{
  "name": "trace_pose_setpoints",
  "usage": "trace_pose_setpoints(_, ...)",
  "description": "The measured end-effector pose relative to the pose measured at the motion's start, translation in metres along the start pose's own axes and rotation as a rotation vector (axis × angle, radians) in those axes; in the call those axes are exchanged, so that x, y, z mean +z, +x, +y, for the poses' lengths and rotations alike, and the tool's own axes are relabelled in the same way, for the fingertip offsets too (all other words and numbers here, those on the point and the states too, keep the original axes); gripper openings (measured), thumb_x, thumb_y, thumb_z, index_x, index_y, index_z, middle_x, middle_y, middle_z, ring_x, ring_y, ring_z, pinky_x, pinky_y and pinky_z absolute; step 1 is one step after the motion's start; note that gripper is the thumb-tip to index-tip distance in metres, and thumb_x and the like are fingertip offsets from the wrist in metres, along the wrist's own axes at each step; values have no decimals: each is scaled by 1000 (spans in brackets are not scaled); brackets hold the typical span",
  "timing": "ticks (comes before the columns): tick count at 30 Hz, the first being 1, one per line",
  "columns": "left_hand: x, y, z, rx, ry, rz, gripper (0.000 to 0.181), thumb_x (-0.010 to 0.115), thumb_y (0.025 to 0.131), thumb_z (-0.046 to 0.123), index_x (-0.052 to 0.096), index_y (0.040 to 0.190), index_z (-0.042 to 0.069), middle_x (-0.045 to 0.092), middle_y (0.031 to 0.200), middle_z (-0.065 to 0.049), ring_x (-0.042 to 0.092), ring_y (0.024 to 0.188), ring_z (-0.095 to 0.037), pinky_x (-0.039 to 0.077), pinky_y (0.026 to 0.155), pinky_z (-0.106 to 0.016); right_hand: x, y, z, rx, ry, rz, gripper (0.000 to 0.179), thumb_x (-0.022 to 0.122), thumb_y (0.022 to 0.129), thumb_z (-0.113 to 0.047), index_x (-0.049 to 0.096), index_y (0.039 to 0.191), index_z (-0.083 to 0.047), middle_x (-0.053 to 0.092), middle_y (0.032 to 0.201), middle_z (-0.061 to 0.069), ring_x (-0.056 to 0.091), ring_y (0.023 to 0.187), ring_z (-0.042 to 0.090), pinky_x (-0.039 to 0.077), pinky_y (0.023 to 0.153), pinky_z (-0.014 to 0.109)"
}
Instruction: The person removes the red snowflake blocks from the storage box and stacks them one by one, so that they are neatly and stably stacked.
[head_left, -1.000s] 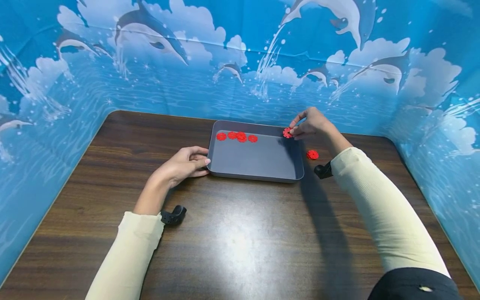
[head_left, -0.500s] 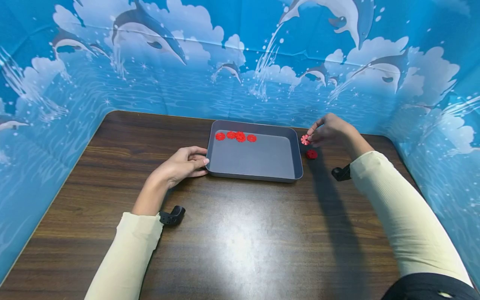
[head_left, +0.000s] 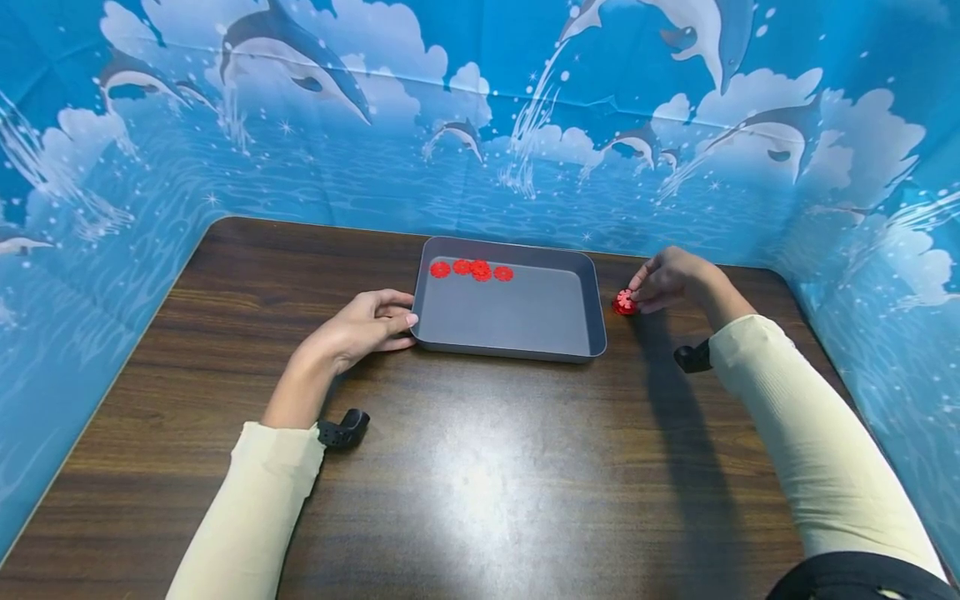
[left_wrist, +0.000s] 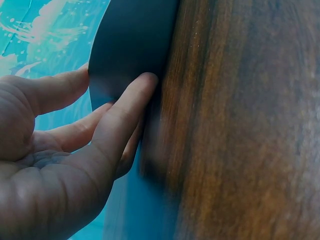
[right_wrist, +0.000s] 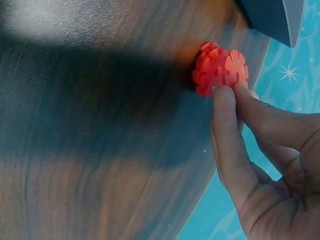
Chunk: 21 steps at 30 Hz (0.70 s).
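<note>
In the head view, the person's left hand (head_left: 360,329) rests at the near left corner of a gray rectangular tray (head_left: 510,317), its fingers loosely bent and touching the outside without clasping it. Farther forward than that hand, and to its right, red slotted discs (head_left: 480,270) lie in a row along the tray's far side, some overlapping. The right hand (head_left: 669,279), beyond the tray's right side, pinches a lighter red flower-shaped disc (head_left: 625,298); just below its fingertips is a small red disc pile (head_left: 619,309) on the wood-grain table (head_left: 420,467). Ahead of both hands hangs a blue dolphin-print backdrop (head_left: 337,175); behind them are pale yellow sleeves (head_left: 262,492) and black wrist straps (head_left: 342,429).

In the left wrist view, the left hand's thumb and fingertips meet the tray's dark outer wall, with table surface beside them.

In the right wrist view, the thumb and a finger grasp the flower-shaped disc by its edge, right beside the pile; whether the two touch cannot be told. A tray corner shows beyond the fingertips.
</note>
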<state>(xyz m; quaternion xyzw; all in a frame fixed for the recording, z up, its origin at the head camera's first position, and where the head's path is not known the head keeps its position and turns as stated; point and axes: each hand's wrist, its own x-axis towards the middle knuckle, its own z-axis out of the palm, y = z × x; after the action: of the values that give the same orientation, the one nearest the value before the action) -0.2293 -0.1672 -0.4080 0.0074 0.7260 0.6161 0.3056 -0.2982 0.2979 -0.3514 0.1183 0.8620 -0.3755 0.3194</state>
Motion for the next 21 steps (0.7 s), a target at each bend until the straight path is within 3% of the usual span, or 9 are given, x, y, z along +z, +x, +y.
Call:
trace_pose_setpoints(14, 0, 0, 0, 0, -1, 5, 58, 52, 114, 7, 29, 166, -1, 46, 151, -26, 57, 137, -34, 58, 116, -38, 3, 3, 8, 21, 98, -6, 19, 64, 104, 7, 60, 121, 14, 71, 87, 7, 76, 74, 13, 72, 84, 35)
trace_pose_setpoints(21, 0, 0, 0, 7, 9, 4, 58, 52, 114, 7, 29, 166, -2, 45, 151, -26, 57, 136, -33, 58, 115, -37, 1, -1, 4, 5, 47, 20, 14, 65, 104, 5, 64, 116, 12, 73, 92, 8, 77, 77, 14, 72, 88, 38)
